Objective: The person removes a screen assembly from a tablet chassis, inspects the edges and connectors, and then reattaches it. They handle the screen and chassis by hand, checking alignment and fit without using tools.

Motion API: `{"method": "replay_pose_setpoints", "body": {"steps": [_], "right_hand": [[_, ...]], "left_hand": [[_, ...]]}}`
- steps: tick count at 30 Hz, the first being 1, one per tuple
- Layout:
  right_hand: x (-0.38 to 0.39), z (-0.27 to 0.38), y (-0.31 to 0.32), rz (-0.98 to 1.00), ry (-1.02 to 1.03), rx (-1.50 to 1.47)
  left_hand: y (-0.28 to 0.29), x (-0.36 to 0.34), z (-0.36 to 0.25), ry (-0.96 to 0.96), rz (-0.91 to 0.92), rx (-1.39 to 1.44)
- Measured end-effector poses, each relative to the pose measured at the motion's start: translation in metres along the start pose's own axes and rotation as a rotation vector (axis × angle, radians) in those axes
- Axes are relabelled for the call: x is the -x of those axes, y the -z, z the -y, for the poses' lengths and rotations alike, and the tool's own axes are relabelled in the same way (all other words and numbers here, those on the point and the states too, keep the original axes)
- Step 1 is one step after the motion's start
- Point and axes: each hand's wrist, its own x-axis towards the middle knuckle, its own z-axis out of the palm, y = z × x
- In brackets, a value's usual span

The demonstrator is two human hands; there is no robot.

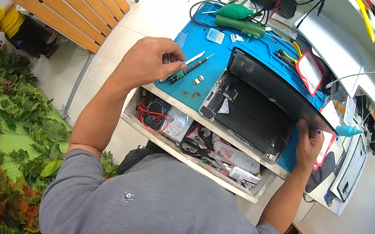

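Left hand [149,62] fingertips curled under and out of sight, right hand [308,146] palm hidden beneath the lifted dark screen panel [277,90], open drawer [193,140] contents too cluttered to identify, far bench [353,56] clipped by the fisheye rim.

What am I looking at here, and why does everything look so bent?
No machine here: a person wears a wide-angle camera on the head, looking down, which bends straight edges. The left hand pinches a small tool above a blue work mat, beside a screwdriver. The right hand props up the lifted screen of an opened tablet, exposing its insides. An open drawer below holds cables, scissors and small boxes.
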Motion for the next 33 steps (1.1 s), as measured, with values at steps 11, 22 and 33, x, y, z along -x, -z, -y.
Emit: {"method": "replay_pose_setpoints", "body": {"steps": [11, 22, 33], "right_hand": [[0.000, -0.001, 0.003, 0.014, 0.013, 0.061], [0.001, 0.007, -0.003, 0.013, -0.009, 0.006], [-0.002, 0.013, -0.003, 0.057, 0.024, 0.047]], "left_hand": [[-0.019, 0.005, 0.005, 0.007, 0.029, -0.214], [-0.034, 0.001, 0.000, -0.109, -0.127, -0.325], [-0.004, -0.051, -0.008, -0.087, -0.303, 0.436]]}}
